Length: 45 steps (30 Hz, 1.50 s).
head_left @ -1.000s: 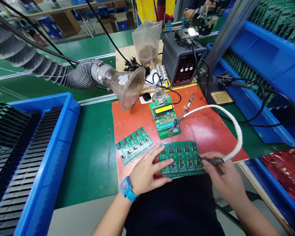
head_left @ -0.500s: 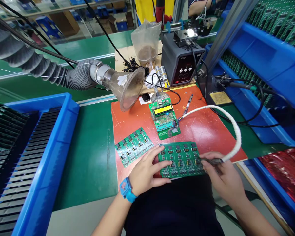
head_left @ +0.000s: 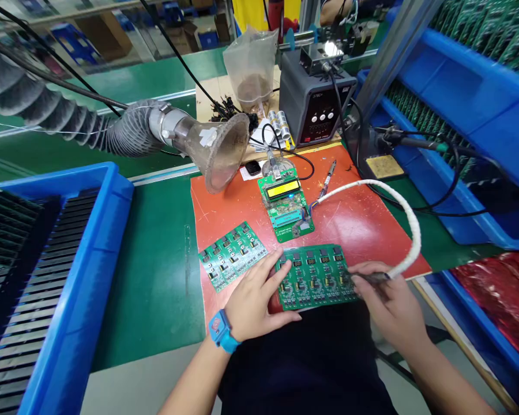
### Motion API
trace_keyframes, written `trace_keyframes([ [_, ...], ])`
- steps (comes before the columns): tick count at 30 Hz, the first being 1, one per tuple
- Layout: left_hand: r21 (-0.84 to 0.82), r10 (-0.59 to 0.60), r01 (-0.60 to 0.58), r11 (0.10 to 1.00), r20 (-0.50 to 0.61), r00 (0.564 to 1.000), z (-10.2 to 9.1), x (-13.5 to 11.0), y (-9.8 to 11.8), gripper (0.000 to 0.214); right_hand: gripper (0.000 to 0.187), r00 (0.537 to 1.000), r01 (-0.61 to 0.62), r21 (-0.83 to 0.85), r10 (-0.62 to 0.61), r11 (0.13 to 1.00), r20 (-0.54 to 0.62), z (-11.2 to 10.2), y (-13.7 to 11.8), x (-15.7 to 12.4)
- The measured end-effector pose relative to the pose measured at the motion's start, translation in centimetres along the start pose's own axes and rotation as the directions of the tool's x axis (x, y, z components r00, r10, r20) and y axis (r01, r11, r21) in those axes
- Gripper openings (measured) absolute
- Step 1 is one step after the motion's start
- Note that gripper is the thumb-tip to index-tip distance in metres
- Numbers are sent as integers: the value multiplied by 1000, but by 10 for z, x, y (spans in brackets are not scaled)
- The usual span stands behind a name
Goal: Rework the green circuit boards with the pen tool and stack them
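A green circuit board panel (head_left: 318, 276) with small red displays lies at the near edge of the orange mat (head_left: 363, 219). My left hand (head_left: 253, 302) rests on the panel's left end, fingers spread, holding it down. My right hand (head_left: 387, 305) is closed on a thin probe (head_left: 369, 278) whose tip touches the panel's right edge. A white wrapped cable (head_left: 409, 222) runs from the probe to a green programmer board with a yellow screen (head_left: 288, 204). A second green panel (head_left: 233, 253) lies to the left on the mat.
A fume extractor hose with a clear funnel (head_left: 218, 147) hangs over the mat's far left. A grey soldering station (head_left: 318, 106) and a plastic bag (head_left: 251, 69) stand at the back. Blue bins of boards sit at left (head_left: 69, 276) and right (head_left: 471, 109).
The view has shifted slightly; my left fingers have crept a little further onto the panel. The right hand still holds the probe at the panel's right edge.
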<state>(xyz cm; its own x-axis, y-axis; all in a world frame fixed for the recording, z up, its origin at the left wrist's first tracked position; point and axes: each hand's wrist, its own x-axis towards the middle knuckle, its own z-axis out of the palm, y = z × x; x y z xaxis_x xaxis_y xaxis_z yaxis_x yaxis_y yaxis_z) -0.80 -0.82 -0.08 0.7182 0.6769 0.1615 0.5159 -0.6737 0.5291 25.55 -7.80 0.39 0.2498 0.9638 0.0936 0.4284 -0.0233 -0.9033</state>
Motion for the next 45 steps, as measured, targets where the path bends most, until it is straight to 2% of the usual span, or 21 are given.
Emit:
trace_keyframes([
  [3, 16, -11, 11, 1000, -1, 1000, 0, 0, 0, 87, 7, 1000, 3, 18, -3, 1000, -5, 0, -3, 1],
  [11, -31, -14, 13, 999, -40, 999, 2, 1, -2, 90, 12, 993, -101, 104, 106, 989, -42, -3, -15, 3],
  [17, -24, -6, 5, 1000, -49, 999, 3, 1, -2, 90, 10, 999, -21, 128, 24, 992, -22, 10, -19, 1],
  [21, -23, 2, -3, 1000, -61, 998, 3, 1, -2, 89, 8, 1000, -29, 104, 29, 994, -1, 15, -15, 0],
  [26, -31, 4, -6, 1000, -62, 998, 4, 1, -2, 92, 7, 1000, -9, 68, 7, 998, 22, 15, -12, -1],
  [31, -43, 5, -8, 999, -65, 998, 3, 1, -2, 93, 9, 998, 41, -39, -39, 998, 40, 12, -15, 1],
  [37, -55, -2, -2, 998, -71, 997, 4, 1, -2, 89, 5, 995, 93, -133, -95, 987, -8, 15, -20, 7],
  [40, -58, 4, -9, 998, -76, 997, 4, 1, -2, 87, 3, 995, 97, -138, -101, 986, -19, 16, -21, 9],
  [45, -64, 1, -5, 998, -77, 997, 4, 0, -2, 87, 6, 997, 81, -86, -79, 993, 26, 12, -20, 8],
])
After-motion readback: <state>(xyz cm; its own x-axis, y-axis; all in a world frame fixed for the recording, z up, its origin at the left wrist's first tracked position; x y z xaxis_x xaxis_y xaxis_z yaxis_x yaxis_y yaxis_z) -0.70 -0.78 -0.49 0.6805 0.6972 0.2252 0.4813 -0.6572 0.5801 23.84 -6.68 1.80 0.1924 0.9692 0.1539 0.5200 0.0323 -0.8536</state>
